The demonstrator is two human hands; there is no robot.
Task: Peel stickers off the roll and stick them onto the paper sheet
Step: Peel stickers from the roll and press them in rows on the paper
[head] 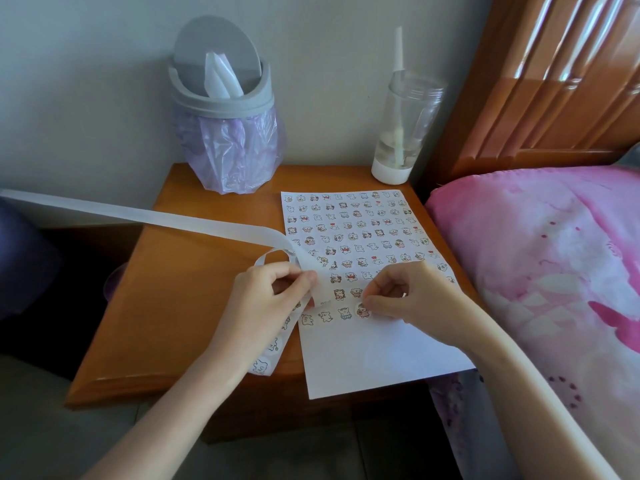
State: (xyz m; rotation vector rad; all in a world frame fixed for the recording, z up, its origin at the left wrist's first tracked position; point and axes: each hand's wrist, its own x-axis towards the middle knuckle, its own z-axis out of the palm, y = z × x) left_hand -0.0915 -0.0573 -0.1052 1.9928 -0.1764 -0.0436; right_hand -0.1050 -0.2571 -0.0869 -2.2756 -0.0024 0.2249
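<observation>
Placement step in hand. Right hand (412,296), fingertips pinched together, presses a round sticker (362,310) onto the paper sheet (367,355), fourth in the nearest, partly filled row. Left hand (273,299) is clamped on the sticker strip (273,348) at the sheet's left edge; unpeeled stickers hang below it off the bedside table (180,306), and empty backing tape (138,216) trails away left. Rows beyond are full up to the sheet's far edge. Next, I'd judge: rub it flat, peel the next one, place just right of it. Far back: lidded bin (225,98), bottle (405,133).
</observation>
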